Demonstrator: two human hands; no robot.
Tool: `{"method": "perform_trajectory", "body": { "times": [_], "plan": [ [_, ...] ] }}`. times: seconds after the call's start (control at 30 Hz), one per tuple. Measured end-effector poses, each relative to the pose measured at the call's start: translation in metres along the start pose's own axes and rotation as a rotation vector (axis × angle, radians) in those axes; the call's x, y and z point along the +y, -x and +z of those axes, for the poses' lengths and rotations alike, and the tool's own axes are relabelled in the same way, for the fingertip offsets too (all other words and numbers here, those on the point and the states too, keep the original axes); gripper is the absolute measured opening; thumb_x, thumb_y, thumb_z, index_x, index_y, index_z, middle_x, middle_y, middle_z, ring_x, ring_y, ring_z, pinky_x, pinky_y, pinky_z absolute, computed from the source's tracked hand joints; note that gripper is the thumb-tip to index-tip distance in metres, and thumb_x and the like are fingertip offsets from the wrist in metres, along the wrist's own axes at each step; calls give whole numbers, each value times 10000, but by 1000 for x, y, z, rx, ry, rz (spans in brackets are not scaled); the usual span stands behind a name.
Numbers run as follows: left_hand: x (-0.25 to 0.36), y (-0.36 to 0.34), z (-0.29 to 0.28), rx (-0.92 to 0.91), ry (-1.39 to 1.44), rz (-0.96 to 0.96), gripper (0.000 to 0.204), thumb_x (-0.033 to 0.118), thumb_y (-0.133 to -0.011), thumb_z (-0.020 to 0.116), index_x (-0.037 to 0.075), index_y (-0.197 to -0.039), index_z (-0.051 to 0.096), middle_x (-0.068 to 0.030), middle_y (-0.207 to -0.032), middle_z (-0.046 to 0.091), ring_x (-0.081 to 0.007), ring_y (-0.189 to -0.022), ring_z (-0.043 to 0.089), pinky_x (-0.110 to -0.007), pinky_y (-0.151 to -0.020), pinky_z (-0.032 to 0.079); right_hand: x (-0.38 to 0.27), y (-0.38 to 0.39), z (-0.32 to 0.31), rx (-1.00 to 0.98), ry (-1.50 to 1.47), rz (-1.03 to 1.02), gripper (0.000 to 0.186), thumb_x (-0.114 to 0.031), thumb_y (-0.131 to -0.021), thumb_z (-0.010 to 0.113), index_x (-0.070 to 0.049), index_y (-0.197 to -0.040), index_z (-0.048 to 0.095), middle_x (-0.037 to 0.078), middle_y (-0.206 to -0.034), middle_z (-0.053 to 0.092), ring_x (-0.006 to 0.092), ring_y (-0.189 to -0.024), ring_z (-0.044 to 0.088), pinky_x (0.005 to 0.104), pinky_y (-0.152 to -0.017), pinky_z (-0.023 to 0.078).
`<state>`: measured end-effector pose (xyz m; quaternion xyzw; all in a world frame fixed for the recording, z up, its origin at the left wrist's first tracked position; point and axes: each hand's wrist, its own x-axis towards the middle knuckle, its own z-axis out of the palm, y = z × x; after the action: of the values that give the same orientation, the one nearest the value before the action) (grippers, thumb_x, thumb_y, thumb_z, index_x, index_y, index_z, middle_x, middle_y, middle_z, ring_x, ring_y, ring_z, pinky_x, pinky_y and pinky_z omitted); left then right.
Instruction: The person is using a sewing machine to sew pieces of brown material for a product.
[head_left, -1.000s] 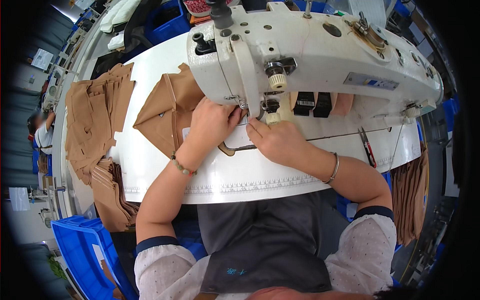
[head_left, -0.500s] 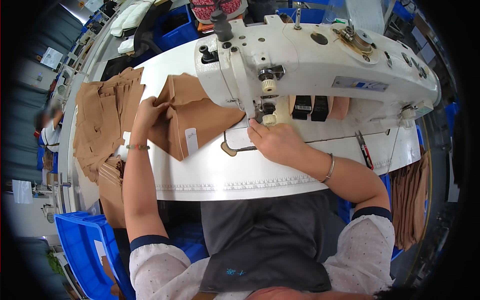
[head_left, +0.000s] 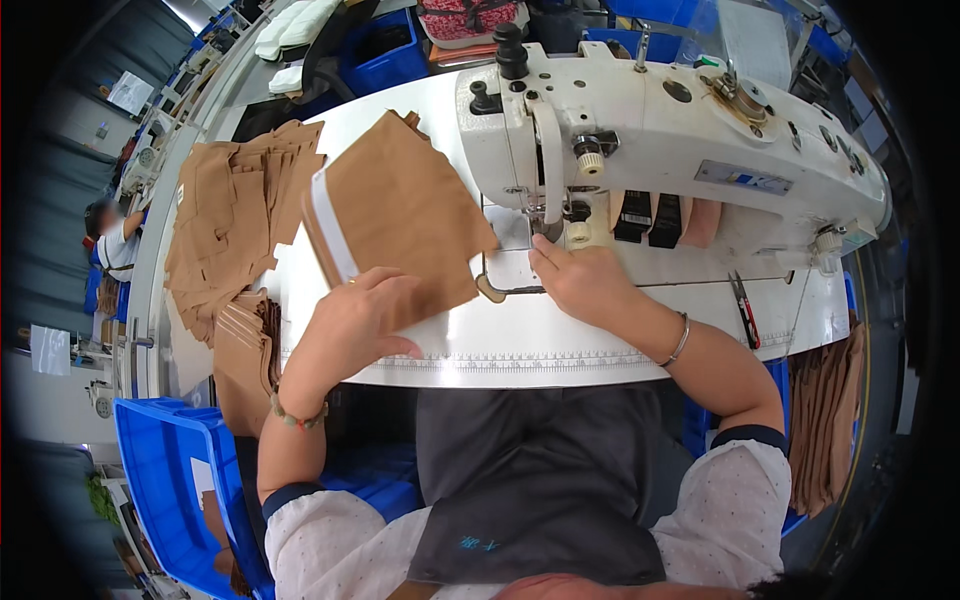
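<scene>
A folded brown fabric piece (head_left: 400, 200) with a white strip along its left edge rests on the sewing table, left of the machine's needle area. My left hand (head_left: 350, 325) lies over its lower left edge, slightly blurred; the fingers reach onto the cloth and the thumb stands apart below. By the needle and presser foot of the white sewing machine (head_left: 640, 130), my right hand (head_left: 585, 285) has its fingertips pressed together. What they pinch, if anything, is too small to see. The fabric's right corner sits just left of the presser foot.
Brown cut pieces (head_left: 225, 210) are heaped at the left, with more hanging over the table edge. Red-handled snips (head_left: 745, 310) and black label bundles (head_left: 650, 218) lie right of the needle. A blue bin (head_left: 170, 480) stands lower left; brown pieces (head_left: 825, 420) hang at right.
The fabric piece has turned over and now shows a long white strip instead of a small white tag. My left hand has moved from its upper part down to its lower edge. The view has shifted slightly.
</scene>
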<state>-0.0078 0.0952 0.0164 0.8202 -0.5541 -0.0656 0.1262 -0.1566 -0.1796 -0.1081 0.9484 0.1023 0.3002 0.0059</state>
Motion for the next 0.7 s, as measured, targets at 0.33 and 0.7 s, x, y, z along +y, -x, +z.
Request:
{"method": "perform_trajectory", "body": {
  "times": [0.33,0.7],
  "plan": [
    [-50,-77,69,123,288,-119,175,190,-830,824,38,-882,754,-66,-855,693,-246,-868,611,-362,-792,503,-2,-3,-1,71,-1,10,113,-144,-847,728,-50,-907,747,98,-1060,771,193,-514,624,316,-490,515],
    [0,-1,73,425,997,-200,92,41,-884,762,-19,-820,733,-36,-817,674,-127,-768,597,-257,-715,466,-58,-28,-30,101,-469,184,182,-145,-857,726,-65,-1020,722,82,-1097,743,238,-777,716,345,-638,576]
  ]
}}
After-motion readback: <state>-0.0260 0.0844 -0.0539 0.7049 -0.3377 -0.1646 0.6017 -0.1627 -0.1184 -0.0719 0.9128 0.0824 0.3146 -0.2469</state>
